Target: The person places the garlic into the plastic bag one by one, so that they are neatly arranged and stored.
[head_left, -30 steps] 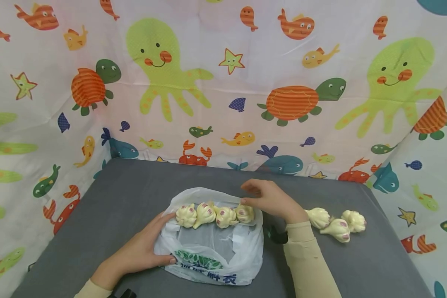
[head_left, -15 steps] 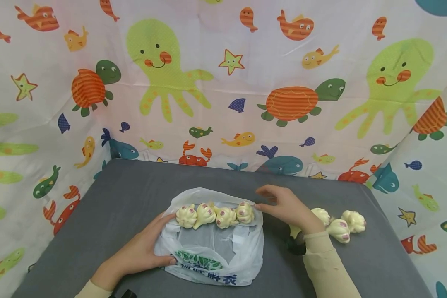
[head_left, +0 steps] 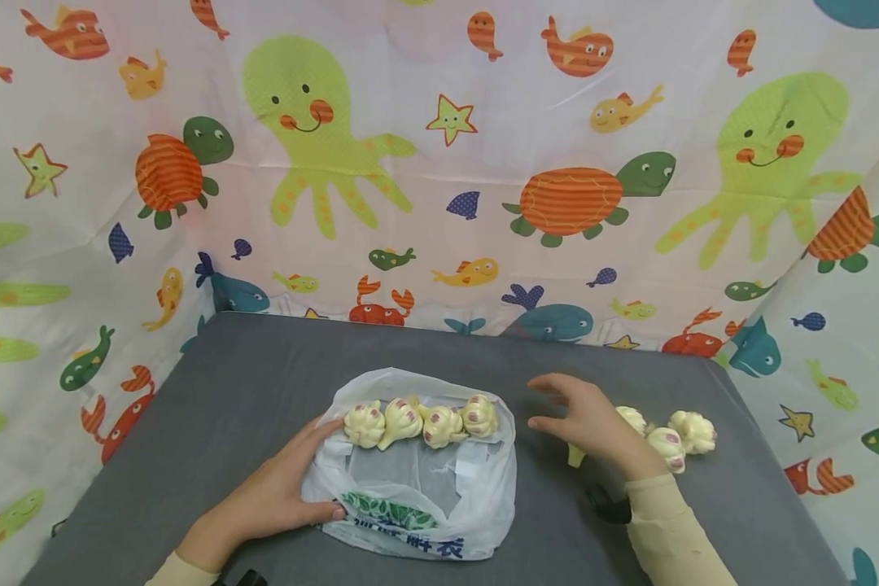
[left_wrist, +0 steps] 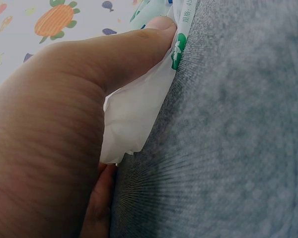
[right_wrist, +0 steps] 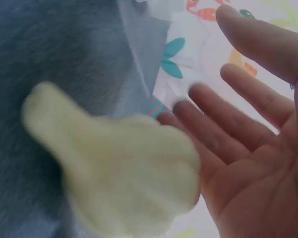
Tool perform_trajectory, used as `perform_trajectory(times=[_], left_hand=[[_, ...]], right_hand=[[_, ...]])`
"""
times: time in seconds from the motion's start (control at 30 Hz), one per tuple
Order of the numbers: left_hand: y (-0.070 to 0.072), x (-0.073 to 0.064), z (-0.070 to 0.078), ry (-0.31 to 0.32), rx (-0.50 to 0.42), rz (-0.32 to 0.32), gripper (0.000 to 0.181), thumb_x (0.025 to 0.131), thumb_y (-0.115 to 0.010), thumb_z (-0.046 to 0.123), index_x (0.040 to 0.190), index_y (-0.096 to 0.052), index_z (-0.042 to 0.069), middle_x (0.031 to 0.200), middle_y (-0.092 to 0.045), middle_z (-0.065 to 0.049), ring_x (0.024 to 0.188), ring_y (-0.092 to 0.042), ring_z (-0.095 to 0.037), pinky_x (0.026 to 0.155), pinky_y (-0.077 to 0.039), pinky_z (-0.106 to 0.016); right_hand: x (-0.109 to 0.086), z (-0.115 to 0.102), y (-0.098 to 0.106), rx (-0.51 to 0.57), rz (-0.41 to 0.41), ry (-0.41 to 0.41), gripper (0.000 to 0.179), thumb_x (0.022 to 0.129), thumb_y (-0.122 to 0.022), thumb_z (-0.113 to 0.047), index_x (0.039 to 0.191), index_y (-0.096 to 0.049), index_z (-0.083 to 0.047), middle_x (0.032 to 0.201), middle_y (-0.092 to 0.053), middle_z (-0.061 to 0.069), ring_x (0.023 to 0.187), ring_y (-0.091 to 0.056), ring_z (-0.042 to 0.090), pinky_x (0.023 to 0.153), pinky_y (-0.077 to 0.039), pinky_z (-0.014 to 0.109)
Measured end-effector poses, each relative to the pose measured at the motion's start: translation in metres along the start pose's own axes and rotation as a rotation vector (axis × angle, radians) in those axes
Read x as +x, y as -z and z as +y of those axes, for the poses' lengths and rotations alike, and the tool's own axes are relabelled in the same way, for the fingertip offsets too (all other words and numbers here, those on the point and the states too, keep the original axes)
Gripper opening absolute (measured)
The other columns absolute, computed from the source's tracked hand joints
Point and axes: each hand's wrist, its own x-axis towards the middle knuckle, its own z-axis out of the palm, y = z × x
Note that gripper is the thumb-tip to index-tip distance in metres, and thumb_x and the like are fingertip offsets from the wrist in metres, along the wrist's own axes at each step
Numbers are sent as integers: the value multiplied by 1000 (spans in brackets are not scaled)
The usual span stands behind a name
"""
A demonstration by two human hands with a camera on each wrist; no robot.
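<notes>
A white plastic bag (head_left: 483,513) with green leaf print and dark lettering lies with its mouth spread in the head view. Several garlic bulbs (head_left: 442,427) form a row along its far inner side. My left hand (head_left: 278,488) rests against the bag's left side, fingers extended along the edge and thumb at the front. In the left wrist view the thumb (left_wrist: 139,54) presses on the bag. My right hand (head_left: 593,423) is right of the bag, fingers spread, holding nothing. A garlic bulb (right_wrist: 134,173) shows beside its palm in the right wrist view; only its stem peeks out in the head view.
More garlic bulbs (head_left: 692,431) lie on the dark grey table (head_left: 278,358) beyond the right wrist. A white curtain (head_left: 425,179) printed with sea animals stands around the back and sides of the table.
My right hand has moved right, away from the rightmost bulb in the bag, to over the bulbs on the table. My left hand and the bag have stayed put.
</notes>
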Motion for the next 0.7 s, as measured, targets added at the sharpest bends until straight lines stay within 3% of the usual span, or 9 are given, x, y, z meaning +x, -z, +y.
perform_trajectory(times=[0.23,0.53,0.7], left_hand=[[1,-1,0,-6,2,-5,115,80,-92,65,172,-31,33,179,-25,-10,155,-38,-40,109,-44,-70],[1,-1,-4,-27,-7,5,117,78,-90,71,172,-28,37,179,-23,-8,158,-34,-38,111,-42,-71],[0,-1,-6,-12,-9,-2,118,78,-90,72,172,-27,40,180,-21,-9,158,-33,-39,111,-41,-71]], right_hand=[[-17,6,-1,-70,82,9,55,88,-94,-20,137,-71,-7,138,-70,15,121,-69,44,94,-59,60],[-31,21,3,-66,135,36,52,88,-94,-16,134,-72,-6,134,-72,13,120,-69,43,97,-55,62],[-38,26,4,-98,177,54,52,85,-96,-18,131,-74,-6,127,-75,10,112,-71,34,93,-56,57]])
